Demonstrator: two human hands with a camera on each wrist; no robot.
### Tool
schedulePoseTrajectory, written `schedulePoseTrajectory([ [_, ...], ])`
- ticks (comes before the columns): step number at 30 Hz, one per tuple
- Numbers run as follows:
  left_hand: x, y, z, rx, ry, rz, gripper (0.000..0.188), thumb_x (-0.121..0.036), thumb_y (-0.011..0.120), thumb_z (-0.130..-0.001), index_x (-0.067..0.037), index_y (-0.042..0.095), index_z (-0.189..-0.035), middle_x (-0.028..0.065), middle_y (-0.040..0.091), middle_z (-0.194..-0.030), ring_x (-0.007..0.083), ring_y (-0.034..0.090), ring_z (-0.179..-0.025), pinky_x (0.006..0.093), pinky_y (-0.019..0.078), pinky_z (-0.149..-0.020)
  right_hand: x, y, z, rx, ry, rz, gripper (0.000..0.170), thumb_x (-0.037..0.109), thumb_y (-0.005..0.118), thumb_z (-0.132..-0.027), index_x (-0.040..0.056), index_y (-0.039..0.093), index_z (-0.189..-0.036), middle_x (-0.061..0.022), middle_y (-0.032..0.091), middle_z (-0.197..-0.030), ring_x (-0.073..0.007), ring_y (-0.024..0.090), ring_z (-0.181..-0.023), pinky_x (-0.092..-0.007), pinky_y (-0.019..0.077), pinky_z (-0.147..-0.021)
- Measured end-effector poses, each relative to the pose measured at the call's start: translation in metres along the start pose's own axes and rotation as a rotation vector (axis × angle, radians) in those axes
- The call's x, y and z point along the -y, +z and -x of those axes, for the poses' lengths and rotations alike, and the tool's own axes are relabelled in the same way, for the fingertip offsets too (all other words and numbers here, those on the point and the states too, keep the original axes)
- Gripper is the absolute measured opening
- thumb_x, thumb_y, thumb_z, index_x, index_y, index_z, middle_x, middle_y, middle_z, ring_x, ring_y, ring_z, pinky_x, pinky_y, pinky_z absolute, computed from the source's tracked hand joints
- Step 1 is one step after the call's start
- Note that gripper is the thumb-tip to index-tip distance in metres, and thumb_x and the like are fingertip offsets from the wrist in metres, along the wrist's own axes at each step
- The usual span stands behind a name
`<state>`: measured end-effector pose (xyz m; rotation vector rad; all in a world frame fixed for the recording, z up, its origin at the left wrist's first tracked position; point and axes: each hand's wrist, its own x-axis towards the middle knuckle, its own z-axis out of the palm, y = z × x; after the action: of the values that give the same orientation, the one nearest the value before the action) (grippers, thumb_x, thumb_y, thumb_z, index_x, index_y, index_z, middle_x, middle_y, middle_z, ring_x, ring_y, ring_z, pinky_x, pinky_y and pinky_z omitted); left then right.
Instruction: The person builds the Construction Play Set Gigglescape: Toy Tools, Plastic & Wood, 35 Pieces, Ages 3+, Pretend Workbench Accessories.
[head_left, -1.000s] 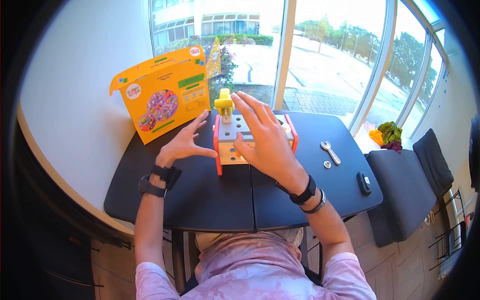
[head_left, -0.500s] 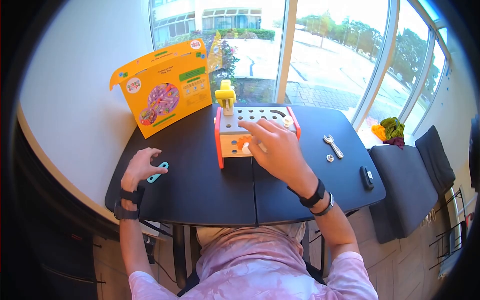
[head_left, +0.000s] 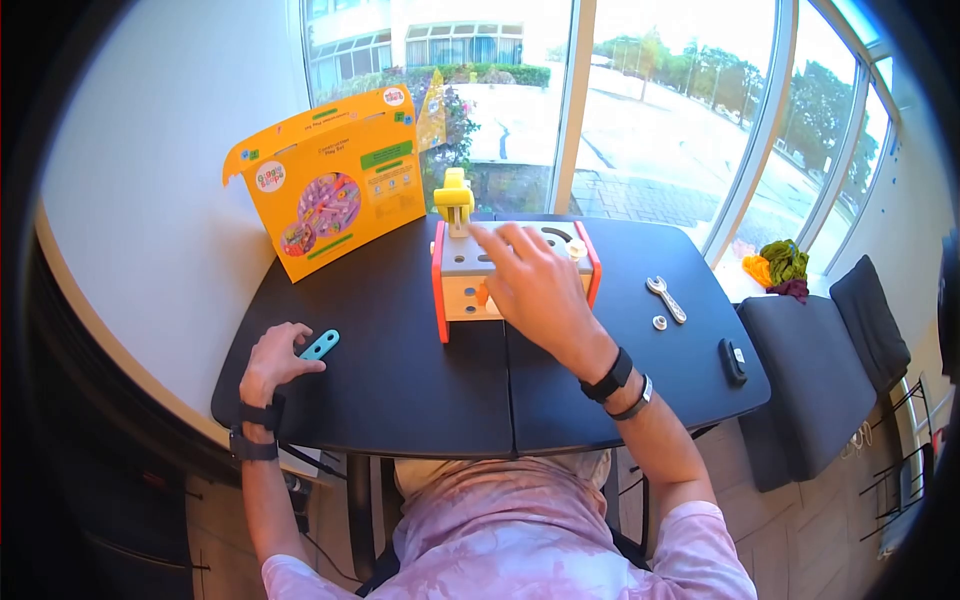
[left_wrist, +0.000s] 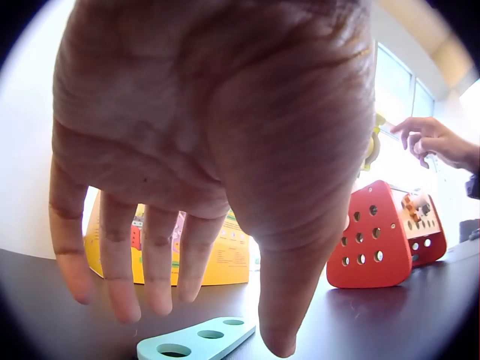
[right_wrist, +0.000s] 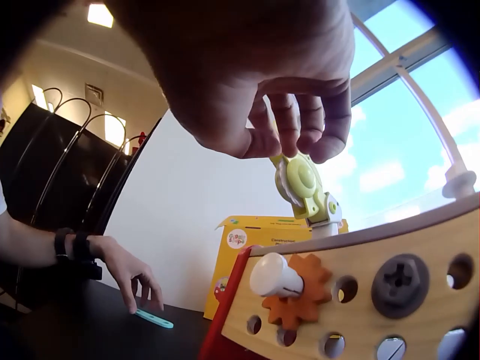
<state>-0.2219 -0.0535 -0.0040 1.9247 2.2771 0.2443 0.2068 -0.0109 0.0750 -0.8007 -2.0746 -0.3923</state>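
Observation:
My left hand (head_left: 275, 362) hovers low over the left side of the table, fingers loosely bent and thumb apart. Right at its thumb and fingertips lies a flat teal strip with holes (left_wrist: 199, 341). In the left wrist view the strip sits below the fingers, with nothing gripped. My right hand (head_left: 540, 290) is over the front of a toy workbench (head_left: 460, 262), fingers relaxed and holding nothing. On the bench's wooden face, an orange gear (right_wrist: 304, 289) is fitted with a white bolt (right_wrist: 276, 276), beside a grey screw (right_wrist: 400, 285). A yellow-green toy saw (right_wrist: 301, 180) stands at its top left corner.
An orange-yellow box (head_left: 340, 190) stands open at the back left. To the right lie a toy wrench (head_left: 667, 299), a small white nut (head_left: 660, 323) and a black device (head_left: 733, 362). A grey seat (head_left: 805, 390) stands beyond the table's right edge, before tall windows.
My left hand has moved from beside the workbench leftward and down to the teal strip, now in sight. My right hand has come down from above the bench top and stays at its front.

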Motion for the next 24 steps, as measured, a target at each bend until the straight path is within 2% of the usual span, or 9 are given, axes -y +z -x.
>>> schedulePoseTrajectory([
  [3, 0.001, 0.002, 0.000, 0.015, -0.005, 0.024, 0.070, -0.036, 0.102, -0.074, -0.011, 0.078, -0.135, 0.0100, 0.079, -0.122, 0.0306, 0.075, -0.115, 0.0434, 0.0587, -0.102, 0.005, -0.010, -0.015, 0.032, 0.101, -0.121, 0.069, 0.002, 0.067, -0.090, 0.0092, 0.059, -0.158, -0.0134, 0.063, -0.108, -0.0322, 0.070, -0.100, -0.0455, 0.0591, -0.076],
  [6, 0.003, 0.005, 0.003, -0.002, 0.002, 0.064, 0.062, -0.030, 0.101, -0.076, -0.010, 0.080, -0.130, 0.0099, 0.082, -0.116, 0.0300, 0.077, -0.108, 0.0427, 0.0598, -0.100, 0.001, -0.004, -0.015, 0.014, 0.026, -0.076, 0.068, 0.005, 0.070, -0.089, 0.0109, 0.060, -0.156, -0.0102, 0.064, -0.107, -0.0304, 0.071, -0.101, -0.0457, 0.0612, -0.072],
  [9, 0.006, 0.007, 0.001, -0.019, 0.018, 0.085, 0.052, -0.023, 0.100, -0.077, -0.008, 0.083, -0.123, 0.0106, 0.083, -0.111, 0.0293, 0.078, -0.102, 0.0417, 0.0614, -0.096, -0.001, -0.001, -0.003, 0.006, -0.043, -0.098, 0.058, 0.007, 0.069, -0.091, 0.0103, 0.065, -0.149, -0.0106, 0.065, -0.101, -0.0314, 0.071, -0.100, -0.0464, 0.0611, -0.074],
  [11, 0.012, 0.011, -0.001, -0.022, 0.035, 0.092, 0.045, -0.020, 0.099, -0.078, -0.007, 0.084, -0.119, 0.0114, 0.084, -0.108, 0.0289, 0.079, -0.097, 0.0408, 0.0625, -0.093, 0.001, 0.003, 0.006, 0.079, -0.041, -0.102, 0.052, 0.008, 0.069, -0.092, 0.0101, 0.067, -0.143, -0.0106, 0.067, -0.099, -0.0319, 0.071, -0.099, -0.0470, 0.0610, -0.075],
  [15, 0.021, 0.017, -0.009, -0.026, 0.056, 0.115, 0.039, -0.016, 0.098, -0.077, -0.004, 0.086, -0.112, 0.0135, 0.085, -0.102, 0.0282, 0.080, -0.088, 0.0391, 0.0639, -0.089, 0.003, 0.013, 0.019, 0.100, -0.025, -0.134, 0.045, 0.007, 0.069, -0.091, 0.0096, 0.069, -0.136, -0.0106, 0.069, -0.100, -0.0325, 0.072, -0.096, -0.0479, 0.0607, -0.076],
  [18, 0.018, 0.014, -0.007, -0.037, 0.059, 0.120, 0.039, -0.016, 0.096, -0.075, -0.003, 0.087, -0.111, 0.0148, 0.085, -0.099, 0.0269, 0.080, -0.085, 0.0378, 0.0642, -0.087, 0.003, 0.004, 0.008, 0.114, 0.004, -0.131, 0.047, 0.007, 0.069, -0.091, 0.0093, 0.068, -0.138, -0.0114, 0.070, -0.102, -0.0325, 0.072, -0.095, -0.0478, 0.0606, -0.076],
  [22, -0.004, -0.002, 0.001, -0.094, 0.108, 0.200, 0.037, -0.012, 0.092, -0.073, -0.001, 0.087, -0.107, 0.0140, 0.083, -0.097, 0.0214, 0.078, -0.083, 0.0343, 0.0626, -0.081, 0.008, -0.009, -0.011, -0.011, 0.087, -0.258, 0.045, 0.006, 0.068, -0.092, 0.0091, 0.068, -0.137, -0.0119, 0.070, -0.101, -0.0335, 0.072, -0.092, -0.0475, 0.0599, -0.075],
  [24, -0.016, -0.009, 0.005, -0.151, 0.210, 0.271, 0.038, -0.015, 0.092, -0.072, -0.001, 0.086, -0.107, 0.0122, 0.082, -0.095, 0.0212, 0.077, -0.083, 0.0338, 0.0628, -0.081, 0.012, -0.016, -0.017, -0.043, 0.153, -0.325, 0.045, 0.006, 0.068, -0.093, 0.0093, 0.067, -0.138, -0.0126, 0.071, -0.100, -0.0340, 0.072, -0.091, -0.0474, 0.0597, -0.075],
])
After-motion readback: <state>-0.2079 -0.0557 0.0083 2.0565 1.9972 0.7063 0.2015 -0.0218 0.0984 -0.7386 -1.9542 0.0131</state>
